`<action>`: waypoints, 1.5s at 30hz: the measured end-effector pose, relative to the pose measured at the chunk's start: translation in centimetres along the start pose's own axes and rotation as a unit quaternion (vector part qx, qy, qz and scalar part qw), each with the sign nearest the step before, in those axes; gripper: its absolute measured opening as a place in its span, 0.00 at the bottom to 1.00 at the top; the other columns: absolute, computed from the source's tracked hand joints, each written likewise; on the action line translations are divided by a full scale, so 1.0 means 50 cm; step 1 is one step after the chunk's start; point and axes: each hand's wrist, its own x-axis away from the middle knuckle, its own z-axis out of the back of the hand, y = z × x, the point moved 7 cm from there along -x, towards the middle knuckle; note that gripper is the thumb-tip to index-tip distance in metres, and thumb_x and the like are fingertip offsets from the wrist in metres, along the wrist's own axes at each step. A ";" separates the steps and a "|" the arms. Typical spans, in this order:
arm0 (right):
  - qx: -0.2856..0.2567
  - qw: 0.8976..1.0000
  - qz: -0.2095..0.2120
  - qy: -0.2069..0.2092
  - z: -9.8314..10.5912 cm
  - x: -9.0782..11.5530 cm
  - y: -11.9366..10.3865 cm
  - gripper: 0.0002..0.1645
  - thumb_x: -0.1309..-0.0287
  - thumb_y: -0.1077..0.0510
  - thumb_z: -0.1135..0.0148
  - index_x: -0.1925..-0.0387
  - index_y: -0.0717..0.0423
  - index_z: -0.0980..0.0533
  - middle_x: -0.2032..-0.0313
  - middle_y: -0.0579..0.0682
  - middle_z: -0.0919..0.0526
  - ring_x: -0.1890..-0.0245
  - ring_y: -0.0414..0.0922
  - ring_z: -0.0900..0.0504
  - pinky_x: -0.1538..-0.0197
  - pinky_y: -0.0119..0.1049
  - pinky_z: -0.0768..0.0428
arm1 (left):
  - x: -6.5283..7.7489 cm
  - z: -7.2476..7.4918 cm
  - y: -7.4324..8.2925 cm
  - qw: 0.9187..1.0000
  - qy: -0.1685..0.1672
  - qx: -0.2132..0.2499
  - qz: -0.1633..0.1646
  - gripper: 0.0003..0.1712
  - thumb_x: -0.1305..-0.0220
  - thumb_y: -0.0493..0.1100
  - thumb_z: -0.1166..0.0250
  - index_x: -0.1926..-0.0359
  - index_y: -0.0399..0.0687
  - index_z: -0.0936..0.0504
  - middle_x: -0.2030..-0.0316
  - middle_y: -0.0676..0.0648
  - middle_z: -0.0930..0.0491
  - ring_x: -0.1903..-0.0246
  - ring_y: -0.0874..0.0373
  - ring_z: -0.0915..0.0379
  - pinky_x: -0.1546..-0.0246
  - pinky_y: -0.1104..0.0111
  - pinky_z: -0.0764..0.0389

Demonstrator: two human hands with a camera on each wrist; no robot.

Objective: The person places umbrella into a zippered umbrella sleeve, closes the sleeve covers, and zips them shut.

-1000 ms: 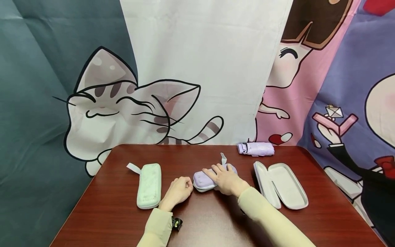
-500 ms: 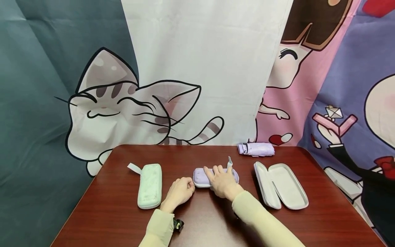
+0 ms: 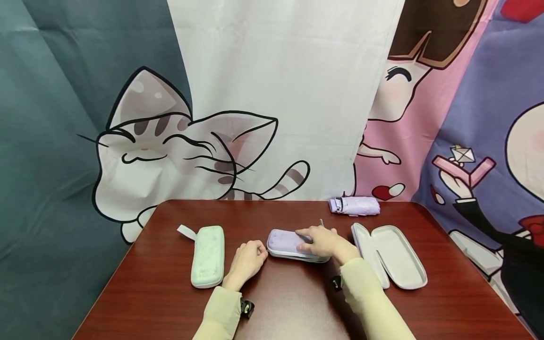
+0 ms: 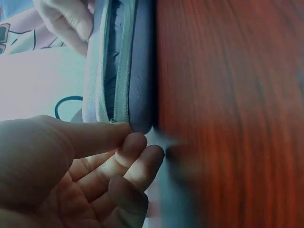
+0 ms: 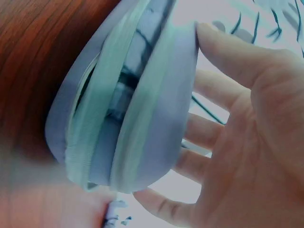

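Note:
A lavender zip case (image 3: 285, 241) lies crosswise on the table. Its front zip (image 4: 124, 61) gapes, and in the right wrist view dark and lavender contents (image 5: 124, 90) show in the slit. My left hand (image 3: 247, 260) is at the case's left end, thumb and forefinger pinching the zipper pull (image 4: 112, 121), mostly hidden by the thumb. My right hand (image 3: 326, 242) rests on the right part of the lid, fingers spread and slightly bent over its top, the thumb touching the lid near the front edge.
To the left lies a closed mint-green case (image 3: 207, 257) with a pale strap. An opened white-lined case (image 3: 399, 257) is on the right, close to my right sleeve. A folded lavender umbrella (image 3: 357, 206) lies at the back edge of the table (image 3: 140, 293).
The right hand has shifted right along the lid, its fingers now pointing left. The case first turned straighter, then its right end came slightly nearer. The left hand stays at the left end.

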 end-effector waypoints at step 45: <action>0.002 0.972 -0.176 0.158 -0.040 0.003 -0.058 0.40 0.49 0.28 0.39 0.56 0.61 0.26 0.69 0.62 0.19 0.70 0.60 0.19 0.73 0.56 0.24 | -0.031 -0.013 0.032 0.998 0.016 -0.010 -0.067 0.11 0.42 0.37 0.31 0.77 0.52 0.23 0.83 0.59 0.31 0.80 0.61 0.32 0.76 0.67 0.30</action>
